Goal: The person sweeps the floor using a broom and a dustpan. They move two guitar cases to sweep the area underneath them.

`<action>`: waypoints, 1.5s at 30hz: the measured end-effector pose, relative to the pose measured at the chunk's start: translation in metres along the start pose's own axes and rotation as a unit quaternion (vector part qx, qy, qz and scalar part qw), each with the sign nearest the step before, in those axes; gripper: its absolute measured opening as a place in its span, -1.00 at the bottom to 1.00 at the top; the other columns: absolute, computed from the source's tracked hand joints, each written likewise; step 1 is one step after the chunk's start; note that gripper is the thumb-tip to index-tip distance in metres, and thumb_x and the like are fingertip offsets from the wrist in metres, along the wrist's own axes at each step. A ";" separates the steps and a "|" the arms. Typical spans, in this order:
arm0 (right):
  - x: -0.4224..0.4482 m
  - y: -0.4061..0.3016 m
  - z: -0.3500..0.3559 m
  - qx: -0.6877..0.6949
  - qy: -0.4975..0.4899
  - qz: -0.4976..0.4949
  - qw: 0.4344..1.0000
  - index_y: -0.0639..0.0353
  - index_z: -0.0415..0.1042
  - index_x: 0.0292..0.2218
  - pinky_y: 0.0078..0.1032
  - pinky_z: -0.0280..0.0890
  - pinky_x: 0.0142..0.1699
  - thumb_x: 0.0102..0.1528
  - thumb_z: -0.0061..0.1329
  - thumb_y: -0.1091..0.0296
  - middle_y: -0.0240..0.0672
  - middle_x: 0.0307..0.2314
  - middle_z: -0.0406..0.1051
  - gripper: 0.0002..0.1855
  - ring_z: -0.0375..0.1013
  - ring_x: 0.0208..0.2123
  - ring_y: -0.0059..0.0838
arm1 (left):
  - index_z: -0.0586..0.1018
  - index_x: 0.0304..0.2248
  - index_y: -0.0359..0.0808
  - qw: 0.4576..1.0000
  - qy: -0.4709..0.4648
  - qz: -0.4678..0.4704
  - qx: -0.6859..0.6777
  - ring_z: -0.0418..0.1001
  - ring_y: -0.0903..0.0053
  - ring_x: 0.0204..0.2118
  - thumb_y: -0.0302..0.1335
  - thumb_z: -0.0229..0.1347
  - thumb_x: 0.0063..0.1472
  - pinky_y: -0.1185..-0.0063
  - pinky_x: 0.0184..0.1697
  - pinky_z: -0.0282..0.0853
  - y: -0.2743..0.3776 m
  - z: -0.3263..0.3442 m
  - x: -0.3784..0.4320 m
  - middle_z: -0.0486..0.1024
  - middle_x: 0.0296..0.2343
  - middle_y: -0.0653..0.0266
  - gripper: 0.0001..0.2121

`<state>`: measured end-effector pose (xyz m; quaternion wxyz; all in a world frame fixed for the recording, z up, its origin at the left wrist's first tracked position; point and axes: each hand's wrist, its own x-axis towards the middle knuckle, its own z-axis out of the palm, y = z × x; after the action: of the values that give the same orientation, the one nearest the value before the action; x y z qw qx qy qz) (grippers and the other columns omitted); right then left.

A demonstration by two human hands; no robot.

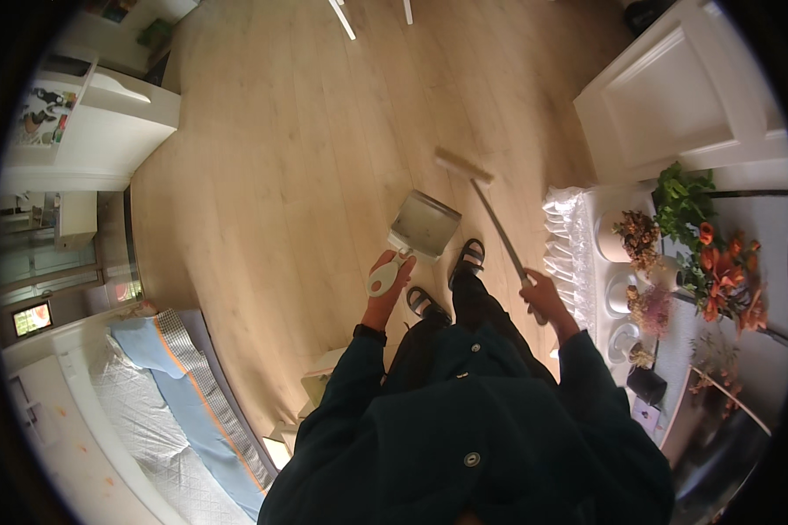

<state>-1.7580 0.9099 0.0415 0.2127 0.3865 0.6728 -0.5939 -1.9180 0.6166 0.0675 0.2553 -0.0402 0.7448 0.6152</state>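
Note:
My left hand (386, 295) grips the pale handle (383, 279) of a dustpan (425, 224), whose grey pan points away from me. In my right hand (546, 298) is the long grey handle of a broom (499, 226). The broom's pale bristle head (463, 165) is just beyond the pan's front right corner, apart from it and slightly blurred. Whether the pan touches the floor I cannot tell. My sandalled feet (467, 257) stand on the wood-look floor (289, 197) close behind the dustpan.
To the right, a cabinet with a lace-edged white cloth (568, 230) bears vases and orange flowers (722, 269). A white panelled door (670, 98) stands beyond it. At left are a bed with blue bedding (190, 407) and a white cabinet (118, 125). White furniture legs (343, 20) show ahead.

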 end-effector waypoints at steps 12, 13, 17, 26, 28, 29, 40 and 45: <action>0.118 -0.057 -0.028 -0.091 0.002 -0.045 0.995 0.43 0.22 -0.09 -0.40 0.33 -0.58 -0.16 -0.20 0.46 0.00 -0.57 0.38 -0.47 0.42 -0.71 -0.26 | 0.44 -0.45 -0.30 0.994 0.090 -0.063 0.020 0.36 0.70 -0.65 -0.22 0.08 0.13 0.72 -0.57 0.27 0.040 0.024 0.057 0.40 -0.60 0.38 -0.73; 0.118 -0.057 -0.025 -0.091 -0.007 -0.043 0.995 0.44 0.23 -0.11 -0.40 0.33 -0.56 -0.16 -0.20 0.46 0.02 -0.57 0.39 -0.48 0.43 -0.70 -0.25 | 0.44 -0.45 -0.30 0.994 0.093 -0.062 0.006 0.36 0.70 -0.65 -0.23 0.07 0.13 0.72 -0.57 0.27 0.043 0.025 0.059 0.40 -0.60 0.37 -0.73; 0.100 -0.046 -0.017 -0.200 -0.074 -0.070 0.974 0.34 0.30 -0.24 -0.30 0.34 -0.44 -0.17 -0.17 0.41 0.06 -0.55 0.40 -0.62 0.45 -0.60 -0.14 | 0.43 -0.45 -0.30 0.994 0.093 -0.057 0.003 0.36 0.70 -0.65 -0.27 0.07 0.13 0.72 -0.57 0.27 0.050 0.030 0.067 0.40 -0.60 0.37 -0.76; 0.029 -0.037 -0.055 -0.058 -0.131 -0.029 0.989 0.26 0.26 -0.02 -0.55 0.31 -0.60 -0.21 -0.04 0.44 -0.22 -0.68 0.36 -0.37 0.37 -0.71 -0.46 | 0.38 -0.48 -0.26 0.999 0.038 -0.031 -0.016 0.35 0.70 -0.62 -0.40 0.13 0.07 0.73 -0.57 0.27 0.047 0.046 0.079 0.36 -0.63 0.40 -0.83; 0.023 -0.038 -0.066 -0.020 -0.126 0.004 0.992 0.24 0.26 -0.01 -0.57 0.29 -0.62 -0.19 -0.04 0.45 -0.23 -0.68 0.36 -0.37 0.35 -0.73 -0.50 | 0.38 -0.48 -0.25 0.998 0.045 -0.038 0.002 0.35 0.70 -0.62 -0.40 0.13 0.07 0.73 -0.58 0.26 0.049 0.050 0.083 0.35 -0.63 0.41 -0.83; 0.022 -0.038 -0.071 -0.002 -0.124 0.019 0.992 0.23 0.26 0.00 -0.58 0.28 -0.63 -0.19 -0.04 0.45 -0.24 -0.68 0.36 -0.38 0.34 -0.74 -0.52 | 0.38 -0.48 -0.25 0.998 0.054 -0.044 0.009 0.35 0.71 -0.63 -0.40 0.13 0.07 0.73 -0.58 0.26 0.051 0.052 0.087 0.35 -0.64 0.41 -0.83; 0.125 -0.043 -0.114 -0.010 0.069 -0.012 0.998 0.25 0.19 0.03 -0.48 0.31 -0.66 -0.17 -0.13 0.46 -0.21 -0.66 0.34 -0.35 0.34 -0.75 -0.44 | 0.39 -0.49 -0.26 0.999 0.026 -0.006 0.034 0.33 0.72 -0.65 -0.37 0.12 0.09 0.73 -0.59 0.25 0.074 0.062 0.119 0.36 -0.64 0.41 -0.82; 0.166 -0.065 -0.105 -0.045 0.081 -0.044 0.995 0.39 0.30 -0.33 -0.42 0.30 -0.67 -0.14 -0.21 0.47 -0.09 -0.70 0.34 -0.72 0.39 -0.76 -0.29 | 0.38 -0.51 -0.24 1.000 -0.017 0.006 0.025 0.33 0.73 -0.64 -0.36 0.14 0.07 0.73 -0.57 0.26 0.075 0.065 0.142 0.36 -0.64 0.43 -0.81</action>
<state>-1.8921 1.0555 -0.0197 0.1484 0.3933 0.7301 -0.5387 -2.0476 0.7321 0.0668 0.2652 -0.0189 0.7556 0.5986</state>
